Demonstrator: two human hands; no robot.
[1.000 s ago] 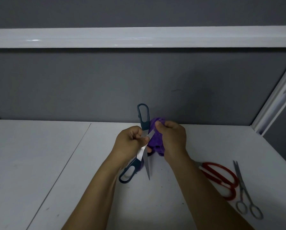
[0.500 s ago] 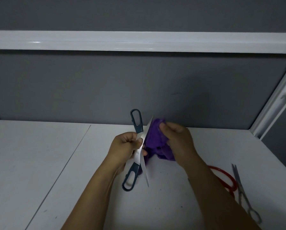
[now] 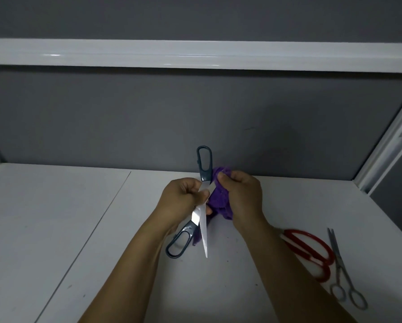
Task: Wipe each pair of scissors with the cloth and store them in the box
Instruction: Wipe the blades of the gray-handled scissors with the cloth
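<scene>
So, the person holds a pair of blue scissors (image 3: 202, 221) up in the air, over the middle of the white table (image 3: 78, 229). The left hand (image 3: 183, 199) is closed tight around the middle of the scissors, where the two halves cross. The scissors are spread open. One blue loop sticks straight up above the hand. The other loop hangs down and to the left, below the wrist. One shiny blade points down at the table, with its tip above the top and not touching it. I cannot see the other blade.

The right hand (image 3: 242, 197) is just beside the left one. Its fingers are curled round a purple cloth (image 3: 218, 202), all bunched up. The cloth is pushed right up against the scissors, between the two hands. A bit of it hangs down behind the blade.

Two more pairs lie flat on the table, off to the right. The red scissors (image 3: 312, 250) have big loops, and the right arm hides part of them. The silver scissors (image 3: 342, 276) are thin and lie just beside the red ones, so close that they seem to touch.

Behind the table is a grey wall (image 3: 148, 124) with a white rail (image 3: 195, 54) running across it.
</scene>
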